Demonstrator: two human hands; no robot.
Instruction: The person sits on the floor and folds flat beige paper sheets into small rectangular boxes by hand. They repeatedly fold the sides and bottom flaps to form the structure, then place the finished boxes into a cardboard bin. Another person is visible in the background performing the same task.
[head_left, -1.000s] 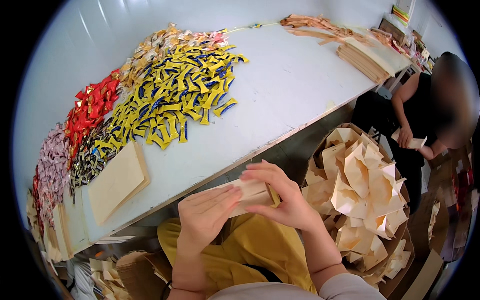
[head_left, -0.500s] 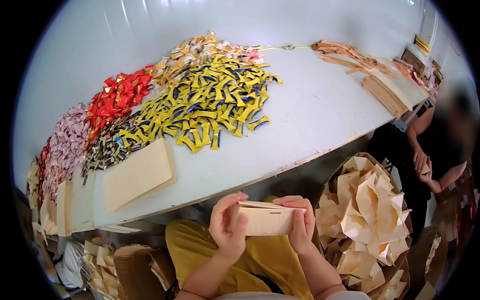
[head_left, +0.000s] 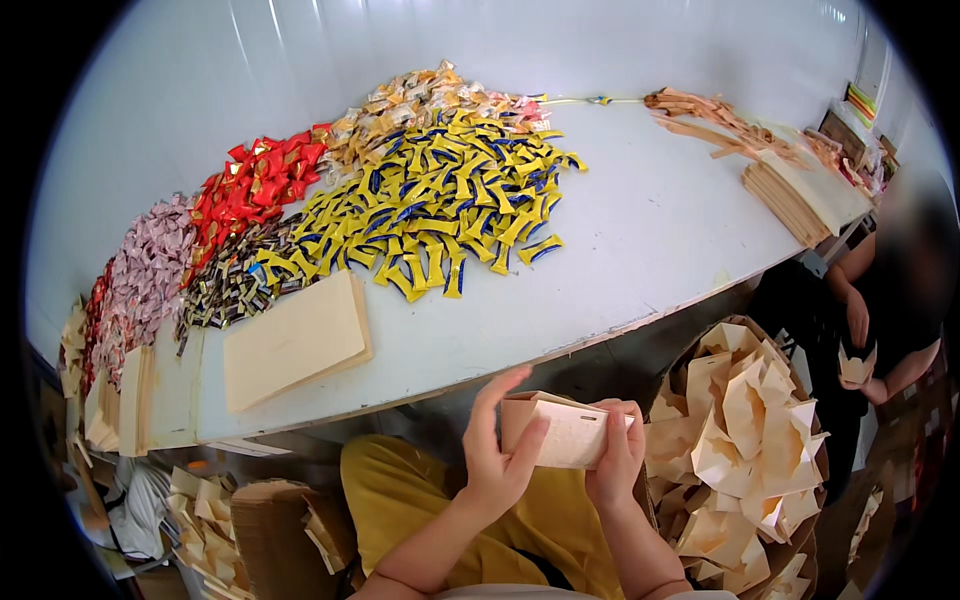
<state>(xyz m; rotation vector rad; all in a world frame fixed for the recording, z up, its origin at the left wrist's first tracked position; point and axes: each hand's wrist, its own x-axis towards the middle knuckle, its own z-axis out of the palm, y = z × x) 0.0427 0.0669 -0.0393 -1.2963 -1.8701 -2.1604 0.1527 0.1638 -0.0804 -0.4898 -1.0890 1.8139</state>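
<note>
Above my lap is a cream paper box (head_left: 560, 437), partly folded, with a small slot near its upper front edge. My right hand (head_left: 617, 462) grips its right end, thumb across the front and fingers over the top. On the left end, my left hand (head_left: 500, 455) supports the box with the thumb against its front, while the fingers stretch upward at its left side. The undersides of the fingers and the back of the box are hidden. A stack of flat cream card sheets (head_left: 295, 345) lies on the table, ahead and to the left.
The white table (head_left: 640, 240) bears heaps of yellow-and-blue wrapped sweets (head_left: 430, 200), red sweets (head_left: 255, 180) and pink ones (head_left: 150, 250). More card blanks (head_left: 790, 200) lie at its right end. A carton of folded paper boxes (head_left: 740, 430) stands beside my right arm; another person (head_left: 890, 320) sits beyond.
Both hands have shifted slightly right and up with the box. My left fingers have lifted and straightened away from its top edge. The seated person's box has opened out.
</note>
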